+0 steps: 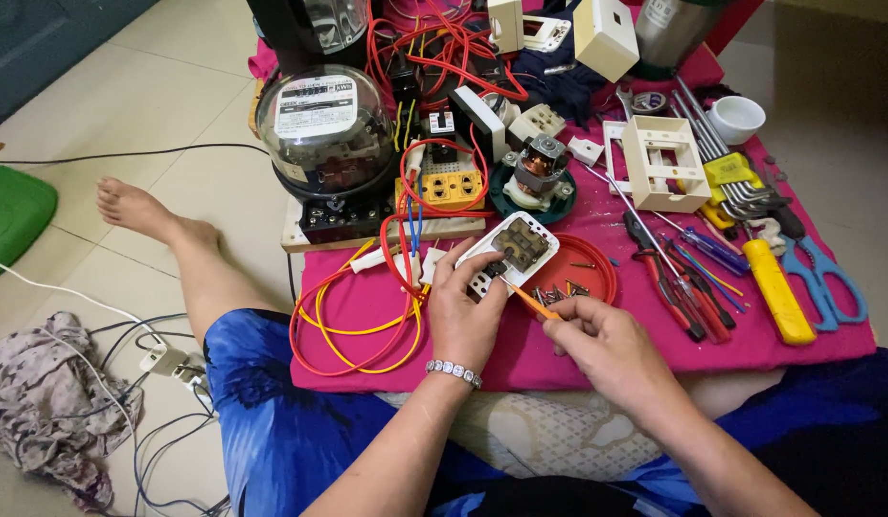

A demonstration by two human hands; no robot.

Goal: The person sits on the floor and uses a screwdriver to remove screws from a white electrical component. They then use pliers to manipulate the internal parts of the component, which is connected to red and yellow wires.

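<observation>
Head view: left hand (463, 316) clamps the white socket plate (514, 251) just left of the red lid (597, 263) of screws on the pink tabletop (559, 354); right hand (607, 340) grips an orange screwdriver (532, 303), tip at its back, seemingly mid-screw; steady alignment looks needed

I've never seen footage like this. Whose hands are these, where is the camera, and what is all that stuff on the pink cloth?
No machine here: a person's two bare hands, filmed by a camera worn on their head, looking down at their lap. The left hand, with a bracelet on its wrist, holds a white socket part tilted up. The right hand pinches a small orange-handled screwdriver, its tip at the part. Both rest over a pink cloth. On it lie a red lid of screws, coiled red and yellow wires, a round glass-domed meter, red-handled pliers, blue scissors and a yellow tool.
</observation>
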